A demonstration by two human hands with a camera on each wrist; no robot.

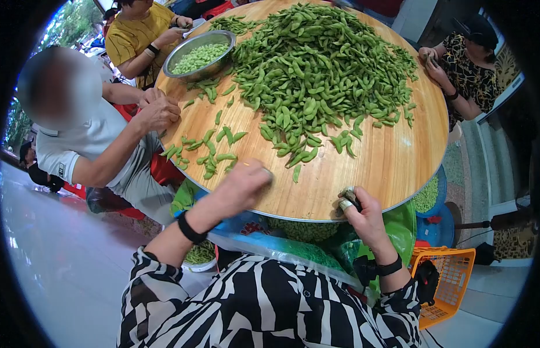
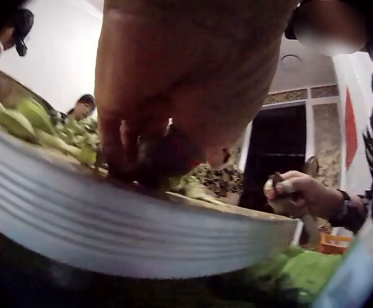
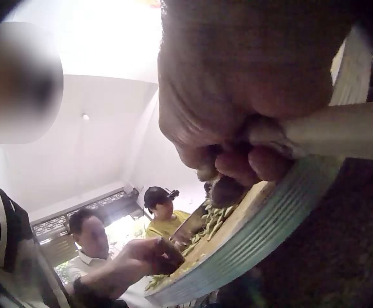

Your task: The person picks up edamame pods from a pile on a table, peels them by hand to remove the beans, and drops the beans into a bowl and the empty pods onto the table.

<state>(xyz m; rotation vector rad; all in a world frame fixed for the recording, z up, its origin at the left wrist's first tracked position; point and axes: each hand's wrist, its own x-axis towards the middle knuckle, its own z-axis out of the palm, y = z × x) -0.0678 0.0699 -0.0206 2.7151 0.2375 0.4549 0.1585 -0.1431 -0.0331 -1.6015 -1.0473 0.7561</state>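
Observation:
My left hand (image 1: pixel 240 188) reaches over the near rim of the round wooden table (image 1: pixel 392 180), back of the hand up. Its fingertips point down at the tabletop, dark and blurred in the left wrist view, and what lies under them is hidden. Just beyond it are loose green soybean pods (image 1: pixel 211 159). At the rim to the right, my right hand (image 1: pixel 367 217) has its fingers and thumb curled about a small dark thing (image 1: pixel 352 199), whose kind I cannot tell. In the right wrist view those fingers bend inward close above the rim.
A big heap of soybean pods (image 1: pixel 316 75) covers the table's middle. A steel bowl (image 1: pixel 183 75) of shelled beans stands at the far left. Other people sit around the table, working with their hands. Below the right rim are green plastic (image 1: pixel 404 229) and an orange crate (image 1: pixel 462 272).

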